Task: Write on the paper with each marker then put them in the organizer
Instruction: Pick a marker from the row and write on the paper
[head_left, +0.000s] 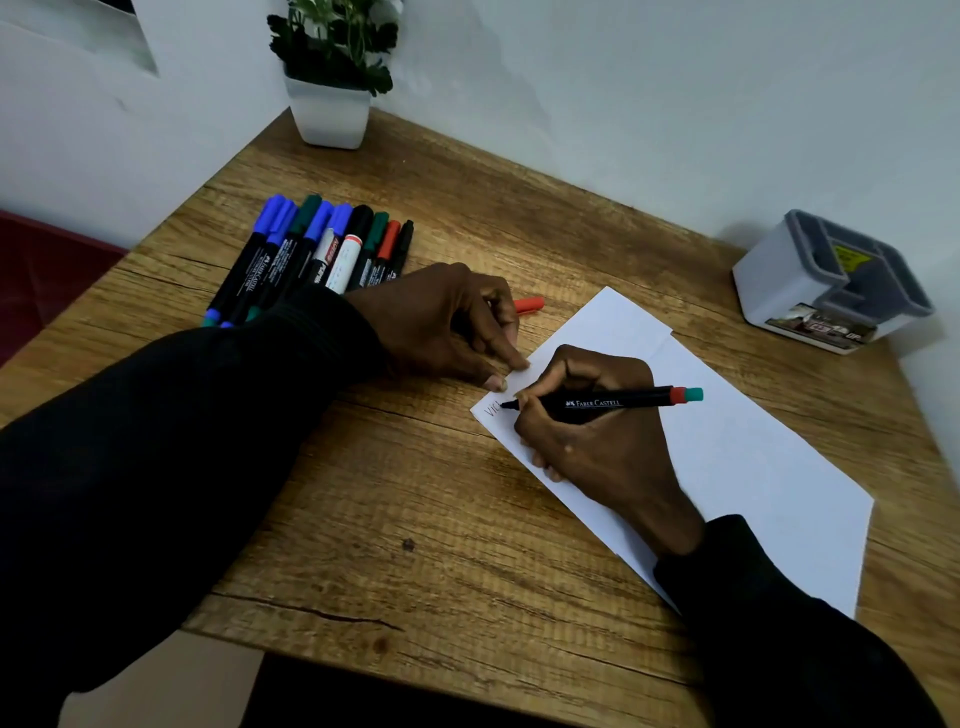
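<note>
We look down on a wooden table (415, 493) from above. The right hand (597, 447) is closed around a black marker (613, 401) in a writing grip. White letters on its barrel read "FABER-CASTELL", and its tail end has a red band and a teal tip. The uncapped point touches the near left corner of a white sheet of paper (753, 467), which lies at an angle on the right side of the table. Faint letters beside the point seem to read "Vic".

The left hand (436, 322) rests just left of the paper with its fingers curled. Its thumb and one fingertip touch the sheet's edge. A red cap (530, 304) sticks out from behind this hand on the far side, and we cannot tell whether the hand holds it. Both arms wear black sleeves (156, 441).

A row of capped markers (311, 254) lies side by side at the far left, with blue, green, black and red caps. At least one barrel shows the same brand. A white marker (345, 262) among them has print we cannot read. The left sleeve covers the near ends of some of them.

The organizer (769, 280), a pale box with a grey divided insert, stands at the far right, well apart from the hands. It has a yellow label inside and a printed sticker on its front, both unreadable. A white plant pot (328, 117) stands in the far corner.
</note>
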